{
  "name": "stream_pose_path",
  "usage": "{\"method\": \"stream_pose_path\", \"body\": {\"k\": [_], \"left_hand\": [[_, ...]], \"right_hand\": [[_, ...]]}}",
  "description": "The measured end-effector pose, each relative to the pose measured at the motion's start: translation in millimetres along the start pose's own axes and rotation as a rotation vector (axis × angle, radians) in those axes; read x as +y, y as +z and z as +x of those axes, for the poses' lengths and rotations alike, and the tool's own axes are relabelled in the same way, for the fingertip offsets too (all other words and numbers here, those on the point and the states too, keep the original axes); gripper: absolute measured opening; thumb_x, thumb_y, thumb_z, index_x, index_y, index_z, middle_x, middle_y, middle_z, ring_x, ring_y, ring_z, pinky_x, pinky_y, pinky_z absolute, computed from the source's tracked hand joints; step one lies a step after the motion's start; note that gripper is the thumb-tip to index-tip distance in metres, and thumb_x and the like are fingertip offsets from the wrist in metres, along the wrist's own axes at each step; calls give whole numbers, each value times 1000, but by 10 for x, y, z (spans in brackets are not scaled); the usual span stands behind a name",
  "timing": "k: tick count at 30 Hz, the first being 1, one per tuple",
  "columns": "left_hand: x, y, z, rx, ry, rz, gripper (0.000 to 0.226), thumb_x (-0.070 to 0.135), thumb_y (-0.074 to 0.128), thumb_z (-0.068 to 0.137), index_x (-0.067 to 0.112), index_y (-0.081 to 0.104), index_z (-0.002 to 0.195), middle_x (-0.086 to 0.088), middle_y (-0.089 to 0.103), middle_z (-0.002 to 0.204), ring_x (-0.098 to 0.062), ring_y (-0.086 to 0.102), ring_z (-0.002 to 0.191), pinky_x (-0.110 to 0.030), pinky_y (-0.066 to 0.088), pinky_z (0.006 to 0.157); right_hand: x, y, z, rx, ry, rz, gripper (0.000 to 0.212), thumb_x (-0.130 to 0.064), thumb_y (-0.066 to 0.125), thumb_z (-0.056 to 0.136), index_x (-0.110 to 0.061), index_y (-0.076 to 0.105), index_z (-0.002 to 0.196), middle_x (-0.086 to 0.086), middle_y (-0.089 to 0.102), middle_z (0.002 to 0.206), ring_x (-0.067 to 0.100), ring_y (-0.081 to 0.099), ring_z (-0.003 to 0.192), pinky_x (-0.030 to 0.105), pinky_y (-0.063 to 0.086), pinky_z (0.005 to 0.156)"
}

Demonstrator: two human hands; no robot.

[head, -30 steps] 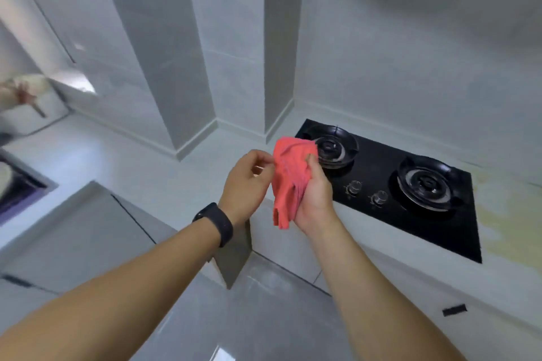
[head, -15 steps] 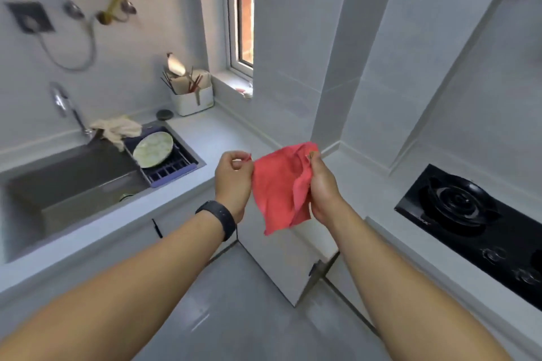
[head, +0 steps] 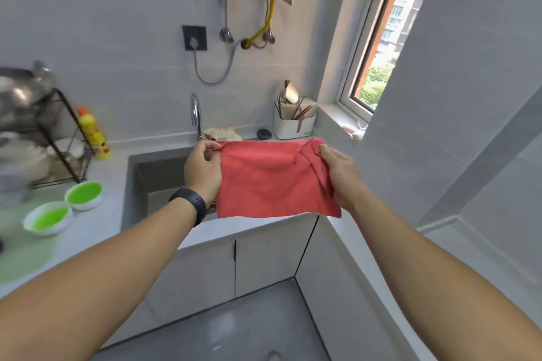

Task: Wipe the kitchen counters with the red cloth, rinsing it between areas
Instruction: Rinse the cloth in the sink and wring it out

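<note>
Two round green-lined bowls (head: 66, 208) sit on the smooth grey table (head: 96, 223), left of the left hand (head: 202, 173), whose fingers pinch the soft red cloth (head: 272, 182). It hangs flat and rectangular to the right hand (head: 341, 177), fingers gripping its bunched corner.

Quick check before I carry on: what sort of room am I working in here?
Most likely a small home kitchen: a sink with a tap set in the counter, a dish rack beside it, and a utensil holder by the window.
</note>
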State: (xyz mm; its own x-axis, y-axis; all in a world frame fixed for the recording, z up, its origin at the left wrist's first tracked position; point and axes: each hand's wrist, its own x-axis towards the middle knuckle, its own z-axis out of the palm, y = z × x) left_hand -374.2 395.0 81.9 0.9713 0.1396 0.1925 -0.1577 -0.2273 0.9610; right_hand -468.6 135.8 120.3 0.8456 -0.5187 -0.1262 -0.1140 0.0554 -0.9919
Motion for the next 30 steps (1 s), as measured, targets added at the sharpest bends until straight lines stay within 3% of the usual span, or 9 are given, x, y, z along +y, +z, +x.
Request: {"method": "stream_pose_path", "body": {"k": [4, 6, 11, 14, 16, 20, 24, 27, 30], "left_hand": [[-281, -314, 507, 108, -68, 46, 16, 17, 58, 101, 30, 64, 94, 2, 69, 102, -17, 64, 87, -31, 54, 72], [-403, -492, 753, 195, -109, 84, 10, 18, 59, 101, 25, 65, 96, -5, 69, 107, -19, 63, 85, -27, 46, 64], [-588, -814, 1293, 333, -235, -42, 23, 8, 51, 102, 26, 57, 89, -5, 63, 88, -29, 63, 82, -39, 53, 73], [-685, -857, 1380, 336, -277, -48, 26, 5, 47, 102, 26, 55, 89, -8, 62, 91, -26, 61, 81, -37, 51, 67], [-824, -925, 1433, 322, -332, -63, 22, 10, 50, 100, 28, 56, 89, -10, 65, 97, -28, 66, 88, -40, 53, 71], [-1091, -1094, 1699, 174, -420, 86, 13, 21, 53, 81, 27, 65, 81, -4, 68, 93, -31, 64, 97, -38, 46, 80], [-1098, -997, 2017, 59, -429, 107, 20, 8, 54, 94, 26, 63, 90, 1, 64, 94, -27, 62, 99, -32, 43, 80], [-1075, -848, 2314, -250, -429, 110, 21, 11, 56, 97, 26, 61, 111, -1, 63, 107, -20, 61, 102, -33, 47, 83], [-1014, -715, 2560, -513, -390, 60, 45, 13, 66, 94, 28, 50, 133, 5, 62, 123, -15, 60, 112, -31, 48, 87]], "right_hand": [[2, 563, 586, -142, 80, 23, 24, -31, 71, 90, -8, 76, 96, 6, 70, 79, 23, 61, 75, 33, 46, 67], [-3, 853, 855, -186, 107, 38, 22, -31, 69, 92, -9, 73, 92, 6, 69, 75, 21, 61, 69, 32, 47, 63], [-34, 1535, 1457, -284, 91, 82, 35, -38, 64, 94, -5, 75, 100, 15, 73, 90, 27, 72, 84, 45, 59, 82], [-31, 1888, 1575, -345, 69, 39, 33, -37, 62, 98, -6, 74, 97, 13, 68, 86, 26, 64, 81, 42, 53, 75], [-58, 2118, 1622, -366, 73, 56, 29, -33, 60, 101, -8, 72, 92, 11, 69, 84, 24, 64, 80, 38, 49, 72], [-214, 2574, 1739, -438, 19, 54, 31, -38, 63, 98, -13, 75, 83, 10, 72, 82, 24, 66, 81, 39, 50, 74], [-439, 2966, 1789, -565, -9, 77, 37, -43, 74, 89, -6, 74, 87, 14, 71, 85, 26, 67, 80, 41, 55, 77], [-564, 3210, 1799, -617, 1, 68, 53, -52, 83, 70, -6, 70, 93, 21, 64, 92, 31, 61, 87, 48, 52, 83], [-724, 3385, 1850, -587, 36, 127, 51, -47, 82, 79, -1, 74, 97, 30, 67, 103, 39, 67, 97, 57, 52, 99]]}}
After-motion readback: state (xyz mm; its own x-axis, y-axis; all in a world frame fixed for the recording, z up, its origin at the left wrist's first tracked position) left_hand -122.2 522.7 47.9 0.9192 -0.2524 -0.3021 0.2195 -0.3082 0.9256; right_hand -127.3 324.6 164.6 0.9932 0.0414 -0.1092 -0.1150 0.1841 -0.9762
